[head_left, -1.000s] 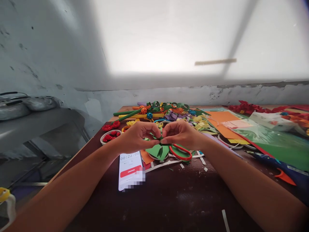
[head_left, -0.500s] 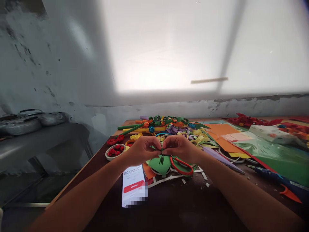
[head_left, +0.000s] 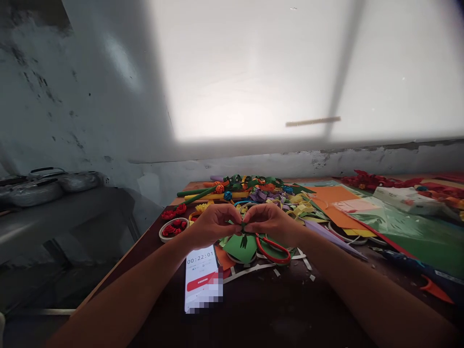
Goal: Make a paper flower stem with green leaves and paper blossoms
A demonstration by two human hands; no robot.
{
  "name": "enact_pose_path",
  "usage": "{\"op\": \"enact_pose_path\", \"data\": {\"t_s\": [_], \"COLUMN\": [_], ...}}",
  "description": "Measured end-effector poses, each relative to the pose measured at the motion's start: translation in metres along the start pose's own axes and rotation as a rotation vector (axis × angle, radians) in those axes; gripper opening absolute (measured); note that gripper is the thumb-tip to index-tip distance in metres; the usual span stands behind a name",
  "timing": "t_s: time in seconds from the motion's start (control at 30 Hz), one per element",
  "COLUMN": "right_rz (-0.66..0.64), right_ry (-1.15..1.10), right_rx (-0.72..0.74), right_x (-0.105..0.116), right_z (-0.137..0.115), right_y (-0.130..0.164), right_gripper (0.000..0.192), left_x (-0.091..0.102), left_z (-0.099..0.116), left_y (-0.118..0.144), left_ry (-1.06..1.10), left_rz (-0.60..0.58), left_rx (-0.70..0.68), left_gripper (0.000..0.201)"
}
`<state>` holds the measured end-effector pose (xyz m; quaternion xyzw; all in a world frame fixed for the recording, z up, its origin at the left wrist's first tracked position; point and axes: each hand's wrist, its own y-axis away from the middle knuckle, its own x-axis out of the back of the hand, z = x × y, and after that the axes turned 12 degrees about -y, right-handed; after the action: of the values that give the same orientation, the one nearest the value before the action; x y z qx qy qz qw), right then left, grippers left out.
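Note:
Between both sets of fingertips is a small dark green paper piece (head_left: 243,226), held above the table. My left hand (head_left: 216,223) pinches it from the left, thumb and forefinger together. From the other side my right hand (head_left: 268,223) pinches it too, its fingertips nearly meeting the left ones. Just below the hands lies a round green paper piece (head_left: 239,250), with dark shapes over its upper part. Red-handled scissors (head_left: 273,251) rest beside it, their blades mostly hidden. The exact form of the held piece is partly covered by my fingers.
A phone showing a timer (head_left: 201,275) lies near my left forearm. A white bowl (head_left: 163,238) holds red paper flowers. Behind the hands is a heap of coloured paper strips (head_left: 261,194). Paper sheets (head_left: 333,203) and a dark blue glue gun (head_left: 409,266) are at right.
Both hands stay pinched at nearly the same spot, with only slight finger movement around the green paper piece. The phone's timer goes from 00:22:00 to 00:22:01.

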<state>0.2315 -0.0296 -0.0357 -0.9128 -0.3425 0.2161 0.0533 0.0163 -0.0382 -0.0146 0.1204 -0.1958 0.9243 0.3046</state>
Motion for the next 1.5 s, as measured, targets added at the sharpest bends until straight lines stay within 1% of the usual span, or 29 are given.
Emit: {"op": "enact_pose_path", "data": {"t_s": [0.33,0.47,0.73,0.87,1.03,1.2,1.4,1.5], "right_rz": [0.058,0.084,0.076,0.065,0.086,0.084,0.087,0.082], "right_ry": [-0.063,-0.073,-0.066,-0.040,-0.002,0.028,0.209,0.250], "right_rx": [-0.021,-0.035,-0.024,-0.012,-0.002,-0.023,0.024,0.023], "right_x": [-0.0028,-0.0034,0.0009,0.0010,-0.0011,-0.0045,-0.0050,-0.0026], "right_z": [0.0037,0.0035,0.0065,0.0060,0.0033,0.0007,0.0009,0.0021], "right_y": [-0.0017,-0.0007,-0.0012,-0.0014,-0.0026,-0.0009,0.0013,0.0011], "right_gripper": [0.030,0.029,0.026,0.026,0.030,0.031,0.034,0.032], "left_x": [-0.0048,-0.0046,-0.0020,-0.0022,-0.0029,-0.0041,-0.0050,-0.0049], "left_z": [0.0009,0.0019,0.0000,0.0012,0.0046,0.0034,-0.0022,-0.0018], "left_y": [0.0019,0.0025,0.0025,0.0018,0.0020,0.0027,0.0016,0.0018], "left_ry": [0.054,0.064,0.102,0.107,0.049,0.026,-0.040,-0.101], "left_rz": [-0.011,0.008,0.008,0.016,0.038,-0.003,0.026,0.021], "left_rx": [0.035,0.041,0.058,0.091,0.111,0.078,0.078,0.066], "left_gripper": [0.025,0.026,0.027,0.026,0.026,0.026,0.024,0.024]}}
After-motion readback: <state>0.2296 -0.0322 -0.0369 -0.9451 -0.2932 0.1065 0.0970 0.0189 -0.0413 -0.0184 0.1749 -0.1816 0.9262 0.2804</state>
